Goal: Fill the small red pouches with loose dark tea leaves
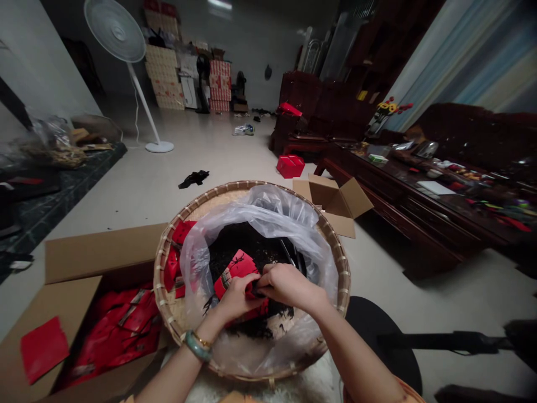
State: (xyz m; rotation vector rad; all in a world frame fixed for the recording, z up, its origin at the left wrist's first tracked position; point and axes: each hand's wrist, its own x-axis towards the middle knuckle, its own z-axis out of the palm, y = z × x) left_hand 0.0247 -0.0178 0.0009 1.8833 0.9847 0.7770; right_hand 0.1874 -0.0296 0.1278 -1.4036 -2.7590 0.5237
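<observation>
Over a round woven bamboo tray [247,185], my left hand [235,299] grips a red paper packet [239,268] with black print. My right hand [285,285] pinches the packet's near corner, with fingers touching my left hand. Below them, dark dried tea leaves [239,240] fill a clear plastic bag [222,224] lining the tray. Several red packets [174,263] lie against the bag's left side, partly behind the plastic. A dark slender utensil [289,252] stands among the leaves, partly hidden.
An open cardboard box [100,252] of red packets [113,336] stands left of the tray. A smaller open carton [335,204] lies behind it. A black stool [386,336] stands right. Farther off are a wooden table [403,190], a fan [115,31], and stacked cartons [165,75].
</observation>
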